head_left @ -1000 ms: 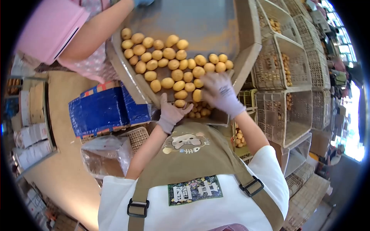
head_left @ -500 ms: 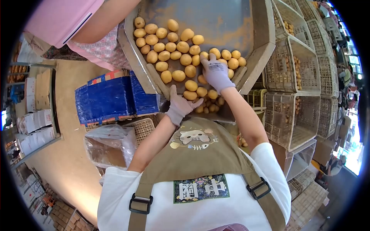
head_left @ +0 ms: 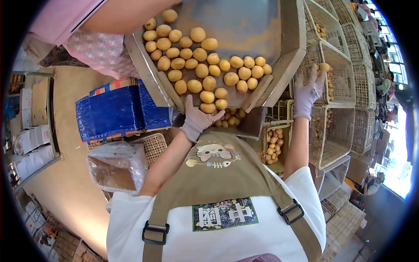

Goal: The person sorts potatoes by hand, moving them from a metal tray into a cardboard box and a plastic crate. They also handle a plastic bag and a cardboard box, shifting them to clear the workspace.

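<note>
At the mouth of a metal sorting chute [head_left: 291, 61], my left hand [head_left: 197, 120] is open, thumb and fingers spread around the lowest potatoes [head_left: 207, 108]. It is gloved, like my right hand [head_left: 309, 92], which reaches over to a plastic crate [head_left: 340, 94] on the right. The right fingers are apart, and a single potato [head_left: 325, 67] is at their tips, above the potatoes in that crate. Many round yellow potatoes [head_left: 200, 54] cover the left and lower parts of the chute. Below its mouth, more potatoes [head_left: 229, 118] lie in a bin, partly hidden by my left hand.
Stacked crates [head_left: 336, 139] line the right side. A crate of potatoes [head_left: 274, 146] stands beside my right forearm. Blue-wrapped boxes [head_left: 111, 111] and a plastic-lined box [head_left: 118, 168] are on the left. Another person's arm [head_left: 126, 15] reaches across the upper left.
My right hand has moved from the potatoes on the chute out to the crate on the right, with one potato at its fingertips. My left hand stays at the chute mouth.
</note>
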Available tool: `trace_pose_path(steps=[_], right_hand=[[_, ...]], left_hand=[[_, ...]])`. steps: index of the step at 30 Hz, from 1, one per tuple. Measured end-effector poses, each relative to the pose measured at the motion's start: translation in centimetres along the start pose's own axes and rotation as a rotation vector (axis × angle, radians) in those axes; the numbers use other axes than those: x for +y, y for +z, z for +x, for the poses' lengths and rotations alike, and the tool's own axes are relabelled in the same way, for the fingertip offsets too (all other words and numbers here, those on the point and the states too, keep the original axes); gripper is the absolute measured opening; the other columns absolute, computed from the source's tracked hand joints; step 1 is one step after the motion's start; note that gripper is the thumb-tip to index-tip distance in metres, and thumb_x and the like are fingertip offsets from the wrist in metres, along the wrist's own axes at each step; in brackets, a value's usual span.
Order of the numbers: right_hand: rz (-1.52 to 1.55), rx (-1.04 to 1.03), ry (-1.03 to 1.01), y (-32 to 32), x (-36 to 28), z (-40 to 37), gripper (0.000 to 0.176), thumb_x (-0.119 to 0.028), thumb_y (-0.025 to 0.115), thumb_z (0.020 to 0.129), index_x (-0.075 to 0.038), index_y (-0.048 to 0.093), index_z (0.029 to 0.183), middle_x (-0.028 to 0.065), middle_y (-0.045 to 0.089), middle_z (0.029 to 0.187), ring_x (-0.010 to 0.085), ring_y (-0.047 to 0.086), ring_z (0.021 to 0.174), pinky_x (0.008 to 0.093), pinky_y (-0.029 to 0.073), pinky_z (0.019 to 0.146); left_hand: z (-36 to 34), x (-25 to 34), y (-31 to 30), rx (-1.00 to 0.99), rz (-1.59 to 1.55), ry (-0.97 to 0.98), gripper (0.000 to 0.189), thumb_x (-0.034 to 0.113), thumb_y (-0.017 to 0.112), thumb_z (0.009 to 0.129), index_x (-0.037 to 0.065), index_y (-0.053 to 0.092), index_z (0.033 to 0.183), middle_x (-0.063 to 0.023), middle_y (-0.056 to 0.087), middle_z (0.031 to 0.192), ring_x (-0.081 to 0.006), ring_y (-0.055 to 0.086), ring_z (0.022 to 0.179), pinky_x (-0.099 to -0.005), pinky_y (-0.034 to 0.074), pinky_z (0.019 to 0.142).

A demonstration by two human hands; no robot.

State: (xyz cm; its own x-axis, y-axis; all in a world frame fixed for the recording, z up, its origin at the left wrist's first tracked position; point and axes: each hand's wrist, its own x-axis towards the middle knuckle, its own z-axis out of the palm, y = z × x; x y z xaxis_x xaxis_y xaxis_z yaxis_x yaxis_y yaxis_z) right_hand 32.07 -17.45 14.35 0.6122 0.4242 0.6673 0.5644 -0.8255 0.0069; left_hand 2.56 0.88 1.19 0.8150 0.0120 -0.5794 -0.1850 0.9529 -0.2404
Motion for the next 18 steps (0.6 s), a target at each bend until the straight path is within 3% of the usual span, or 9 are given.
trace_pose_path(steps=[5,6,8,10,11,14,15,16,18], right_hand=[[0.420,-0.502,-0.346,-2.9,-10.6,-4.9,0.054,-0.016,0.071,0.077,-0.014,0.061,0.130,0.0152,0.057,0.129,0.0343,0.057,0.115,0.0504,0.044,0.099],[0.413,-0.665,-0.349,-2.7,-12.4,-6.7,0.056,-0.025,0.071,0.082,-0.015,0.059,0.136,0.0175,0.053,0.141,0.0367,0.054,0.124,0.0560,0.036,0.109],[0.353,-0.797,-0.437,-1.2,-15.1,-11.0,0.050,-0.037,0.068,0.087,-0.028,0.060,0.135,0.0190,0.049,0.146,0.0375,0.046,0.137,0.0618,0.024,0.116],[0.495,-0.838,-0.614,0.1,-15.1,-11.2,0.048,-0.035,0.069,0.086,-0.030,0.062,0.133,0.0172,0.050,0.146,0.0374,0.041,0.142,0.0604,0.022,0.118],[0.553,-0.827,-0.525,1.2,-15.0,-10.5,0.043,-0.031,0.071,0.084,-0.027,0.066,0.127,0.0150,0.052,0.144,0.0399,0.043,0.138,0.0595,0.026,0.115],[0.472,-0.504,-0.471,2.2,-17.7,-7.8,0.036,-0.022,0.073,0.078,-0.023,0.070,0.114,0.0117,0.057,0.128,0.0351,0.051,0.124,0.0585,0.035,0.102],[0.502,-0.665,-0.584,1.6,-19.9,-7.3,0.028,-0.023,0.071,0.079,-0.022,0.071,0.107,0.0110,0.059,0.125,0.0300,0.053,0.121,0.0585,0.034,0.105],[0.605,-0.682,-0.749,0.9,-21.7,-7.4,0.029,-0.027,0.070,0.081,-0.024,0.072,0.110,0.0114,0.057,0.137,0.0315,0.049,0.129,0.0586,0.033,0.109],[0.656,-0.657,-0.851,2.2,-23.1,-9.4,0.037,-0.032,0.070,0.082,-0.026,0.071,0.119,0.0104,0.053,0.146,0.0317,0.045,0.138,0.0621,0.029,0.112]], left_hand=[[1.0,-0.4,0.1,0.013,0.165,-0.030,0.066,0.058,0.035,0.101,0.018,0.037,0.154,-0.0062,0.042,0.156,-0.0340,0.039,0.144,-0.0678,0.027,0.115],[1.0,-0.4,0.0,0.024,0.206,-0.035,0.065,0.057,0.035,0.101,0.019,0.037,0.154,-0.0059,0.043,0.156,-0.0328,0.040,0.143,-0.0675,0.027,0.115],[-0.1,-0.8,1.2,0.213,0.311,0.008,0.063,0.056,0.033,0.102,0.019,0.039,0.153,-0.0042,0.044,0.156,-0.0295,0.039,0.144,-0.0606,0.024,0.117],[0.0,-0.9,0.3,0.315,0.343,0.104,0.066,0.059,0.031,0.101,0.018,0.039,0.153,-0.0059,0.043,0.157,-0.0315,0.040,0.144,-0.0551,0.024,0.119],[-0.6,-0.6,0.9,0.346,0.289,0.104,0.069,0.061,0.032,0.101,0.017,0.037,0.154,-0.0064,0.039,0.159,-0.0308,0.038,0.145,-0.0522,0.022,0.121],[0.1,0.2,-2.9,-0.269,0.387,0.150,0.069,0.064,0.036,0.099,0.019,0.040,0.152,-0.0010,0.043,0.157,-0.0228,0.036,0.146,-0.0582,0.018,0.119],[-0.9,-0.3,0.6,0.146,0.063,0.056,0.074,0.069,0.036,0.098,0.019,0.040,0.151,-0.0044,0.043,0.156,-0.0260,0.034,0.147,-0.0632,0.026,0.117],[-0.3,-0.9,0.6,0.137,0.068,0.131,0.078,0.072,0.034,0.096,0.019,0.037,0.153,-0.0084,0.040,0.157,-0.0316,0.034,0.148,-0.0687,0.032,0.112],[0.8,0.6,-1.3,-0.374,-0.244,-0.065,0.087,0.079,0.031,0.093,0.021,0.030,0.158,-0.0084,0.031,0.163,-0.0317,0.033,0.148,-0.0668,0.031,0.113]])
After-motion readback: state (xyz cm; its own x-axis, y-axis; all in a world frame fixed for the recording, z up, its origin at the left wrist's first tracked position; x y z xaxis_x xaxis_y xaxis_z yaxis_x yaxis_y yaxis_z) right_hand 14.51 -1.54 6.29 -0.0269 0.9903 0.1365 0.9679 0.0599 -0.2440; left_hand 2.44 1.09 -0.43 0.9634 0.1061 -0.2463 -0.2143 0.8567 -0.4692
